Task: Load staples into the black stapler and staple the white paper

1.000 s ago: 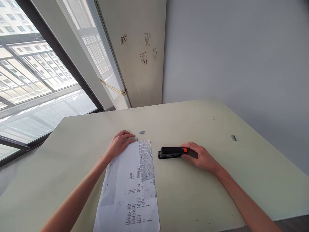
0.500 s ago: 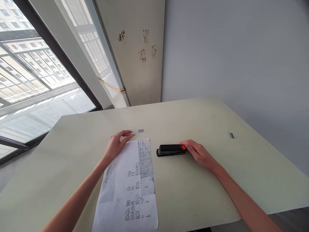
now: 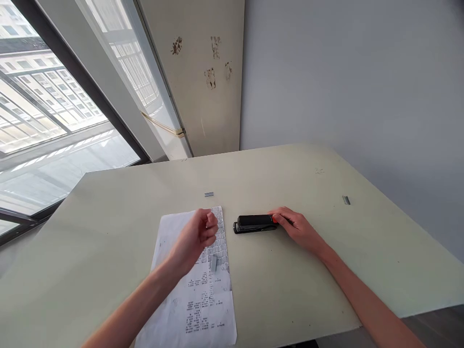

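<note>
A black stapler point(image 3: 255, 221) with a red rear end lies on the table, its front pointing left. My right hand point(image 3: 293, 226) is closed on that rear end. My left hand point(image 3: 197, 237) is above the upper part of a printed paper sheet point(image 3: 195, 290), fingers curled inward. Whether anything is inside those fingers is hidden. Just below them a short grey strip of staples point(image 3: 214, 263) shows against the print, apart from the fingertips; I cannot tell whether it touches the paper.
Another staple strip point(image 3: 209, 194) lies beyond the sheet's top edge. A further strip point(image 3: 346, 200) is at the far right of the pale table point(image 3: 297, 290). Behind the table are a grey wall point(image 3: 344, 72), a stained cream panel point(image 3: 206, 106) and a window point(image 3: 54, 101) on the left.
My left hand has come from beyond the sheet's top edge towards me and right, curling its fingers. A staple strip now shows over the print. My right hand stays on the stapler.
</note>
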### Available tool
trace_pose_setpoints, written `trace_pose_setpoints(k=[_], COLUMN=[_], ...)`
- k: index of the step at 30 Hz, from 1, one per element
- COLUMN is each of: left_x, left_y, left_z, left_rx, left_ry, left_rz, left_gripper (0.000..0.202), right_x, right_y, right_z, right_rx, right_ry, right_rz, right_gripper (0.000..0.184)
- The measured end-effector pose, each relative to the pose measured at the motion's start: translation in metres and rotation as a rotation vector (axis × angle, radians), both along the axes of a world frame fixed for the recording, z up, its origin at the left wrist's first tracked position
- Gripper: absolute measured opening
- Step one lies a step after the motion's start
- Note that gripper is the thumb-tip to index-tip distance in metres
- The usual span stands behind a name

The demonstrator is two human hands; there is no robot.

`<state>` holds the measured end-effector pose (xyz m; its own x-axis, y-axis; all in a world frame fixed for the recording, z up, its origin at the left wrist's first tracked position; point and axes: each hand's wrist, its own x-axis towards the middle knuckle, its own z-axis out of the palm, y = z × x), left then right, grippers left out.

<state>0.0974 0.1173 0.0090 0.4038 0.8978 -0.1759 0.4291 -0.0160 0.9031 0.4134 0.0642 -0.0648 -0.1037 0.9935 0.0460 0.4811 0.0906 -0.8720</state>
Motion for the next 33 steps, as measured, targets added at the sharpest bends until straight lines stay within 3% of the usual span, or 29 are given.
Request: trace_pose_setpoints(k=[4,12,20,24,33], left_x=[0.008,-0.008,0.02,0.02,-0.01], left_y=[-0.01,-0.007,0.006,0.01,0.01], left_z=[-0.001,-0.028,-0.053,-0.055,-0.049], left_rx=[0.095,0.398,0.626,0.722,0.801], left_ry=[0.093,0.334,0.401,0.408,0.464], left_rz=[-0.024,-0.219,-0.258,-0.293,-0.332], left_gripper=[0.04,0.025,0.033,0.03,0.029], right_x=[0.001,0.001,0.001,0.0,0.0], right_y=[0.002,0.004,0.001,0.0,-0.001], right_z=[-0.001,-0.006,-0.003,-0.001,-0.003], right_rx=[0.008,0.005,0.006,0.032,0.0], right_ry=[-0.007,0.028,-0.028,-0.066,-0.07], right_rz=[-0.009,0.0,0.01,0.034,0.018], right_gripper=[0.045,0.043,0.041,0.036,0.036])
